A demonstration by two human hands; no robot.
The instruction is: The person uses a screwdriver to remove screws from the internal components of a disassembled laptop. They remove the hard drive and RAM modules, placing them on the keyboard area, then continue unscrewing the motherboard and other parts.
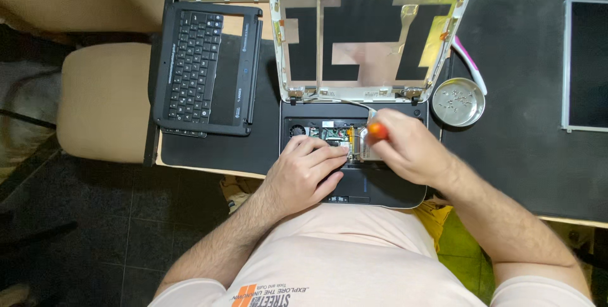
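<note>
The opened laptop base (354,174) sits at the surface's near edge. My right hand (405,149) is closed around an orange-handled screwdriver (376,131), tip down among the internals. My left hand (307,171) lies flat, fingers together, steadying the base. I'd keep the driver upright; the screw dish (458,102) is just beside.

My right hand (405,149) grips an orange-handled screwdriver (376,131) over the opened laptop base (354,155); my left hand (310,168) rests flat on it.
</note>
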